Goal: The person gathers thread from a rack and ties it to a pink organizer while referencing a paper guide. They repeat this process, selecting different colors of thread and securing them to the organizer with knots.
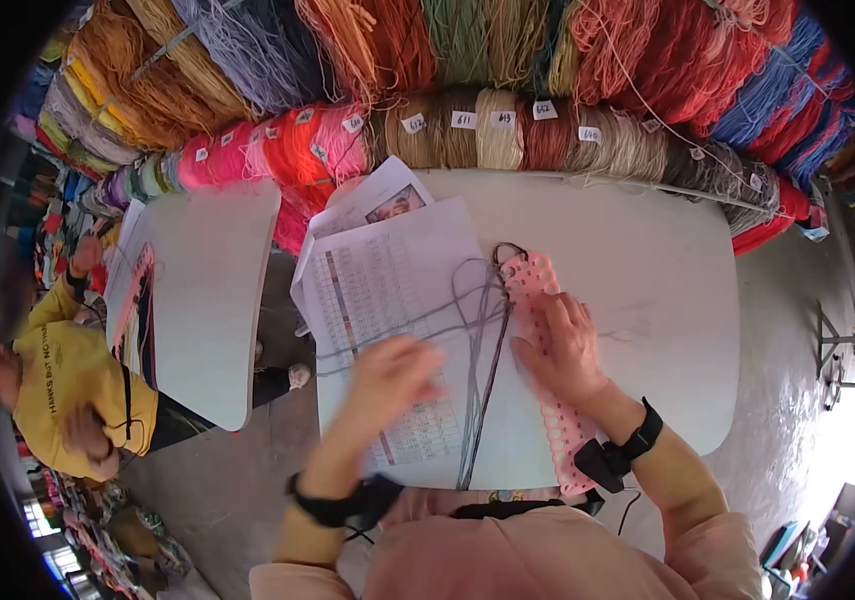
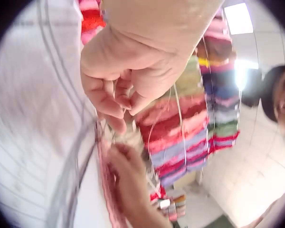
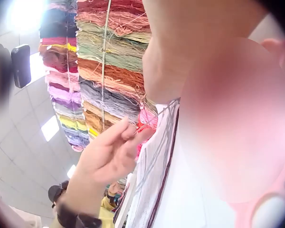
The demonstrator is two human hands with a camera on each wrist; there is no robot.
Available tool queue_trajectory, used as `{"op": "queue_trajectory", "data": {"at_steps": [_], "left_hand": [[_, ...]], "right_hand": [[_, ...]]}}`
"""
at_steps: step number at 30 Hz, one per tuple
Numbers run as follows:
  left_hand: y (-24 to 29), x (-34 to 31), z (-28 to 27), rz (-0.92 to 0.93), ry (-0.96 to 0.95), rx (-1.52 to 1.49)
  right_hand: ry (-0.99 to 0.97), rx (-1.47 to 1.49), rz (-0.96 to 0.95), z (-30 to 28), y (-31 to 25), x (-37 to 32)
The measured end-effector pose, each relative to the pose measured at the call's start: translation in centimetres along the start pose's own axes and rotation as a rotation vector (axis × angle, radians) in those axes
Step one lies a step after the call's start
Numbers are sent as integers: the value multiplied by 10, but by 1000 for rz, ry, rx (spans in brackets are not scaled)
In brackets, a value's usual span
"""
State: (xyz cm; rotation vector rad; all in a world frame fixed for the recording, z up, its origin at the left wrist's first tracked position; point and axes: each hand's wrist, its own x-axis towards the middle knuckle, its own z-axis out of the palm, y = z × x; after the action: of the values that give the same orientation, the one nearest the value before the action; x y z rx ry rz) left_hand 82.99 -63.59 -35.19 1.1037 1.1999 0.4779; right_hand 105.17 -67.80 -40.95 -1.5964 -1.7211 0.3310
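A pink perforated strip (image 1: 564, 440) carries grey threads (image 1: 470, 380) and dark threads (image 1: 492, 385) at its far end, on the white table (image 1: 667, 270). White printed sheets (image 1: 347, 270) lie left, partly under the threads. The left hand (image 1: 387, 385), blurred, pinches grey thread between curled fingers; the right hand (image 1: 569, 350) rests on the strip, fingers relaxed.

Bright, diffuse light washes the tabletop (image 1: 667, 300), and there's white glare flaring at the head view's right edge! The left hand (image 1: 387, 385) smears with motion blur; black, rounded borders close in, straight lines bending near them. Over to the left wrist: a ceiling light (image 2: 238, 19) blows out, grey strands (image 2: 69, 175) go soft. Right wrist now, the close-up right hand (image 3: 194, 57) hazy, out of focus.
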Motion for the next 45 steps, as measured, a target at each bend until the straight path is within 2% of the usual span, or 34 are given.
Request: {"op": "queue_trajectory", "data": {"at_steps": [1, 3, 4, 6, 9, 11, 12, 14, 16, 18, 20, 22, 25, 31, 37, 45], "left_hand": [[-1, -21, -35, -19, 49, -113], [-28, -61, -115, 154, 70, -271], [-57, -85, -155, 62, 343, -503], [-86, -122, -198, 2, 586, -886], [-121, -150, -207, -198, 845, -244], [-132, -151, -185, -254, 883, 222], [-133, -147, -167, -282, 889, 455], [-137, -136, -142, 56, 735, 532], [-110, -117, -110, 361, 632, 831], [-80, -97, -80, 537, 526, 862], [-70, -77, -64, 579, 445, 773], [-69, -58, -53, 683, 445, 800], [-67, -36, -48, 706, 471, 832], [-67, -19, -48, 587, 451, 949], [-61, -11, -50, 624, 465, 1022], [-53, -3, -50, 616, 345, 1117]], "right_hand": [[-9, -59, -3, 1, -1, 1], [-31, -82, 5, 6, 4, -1], [-42, -95, 9, 8, 5, -3], [-12, -88, 4, 8, 4, -3], [17, -56, -2, 9, 2, -2], [6, -16, 36, 8, 0, -2], [-16, 9, 73, 5, -3, -1], [-67, 100, 146, 0, -3, -2], [-131, 237, 212, -5, -1, -3], [-118, 161, 78, -8, -3, -3], [-108, 19, -100, -6, 0, -8], [-152, -81, -113, -5, -5, -12], [-151, -175, -126, -5, -10, -17], [-145, -195, -104, -2, -8, -19], [-138, -194, -98, -4, -10, -18], [-119, -185, -96, -4, -13, -15]]}}
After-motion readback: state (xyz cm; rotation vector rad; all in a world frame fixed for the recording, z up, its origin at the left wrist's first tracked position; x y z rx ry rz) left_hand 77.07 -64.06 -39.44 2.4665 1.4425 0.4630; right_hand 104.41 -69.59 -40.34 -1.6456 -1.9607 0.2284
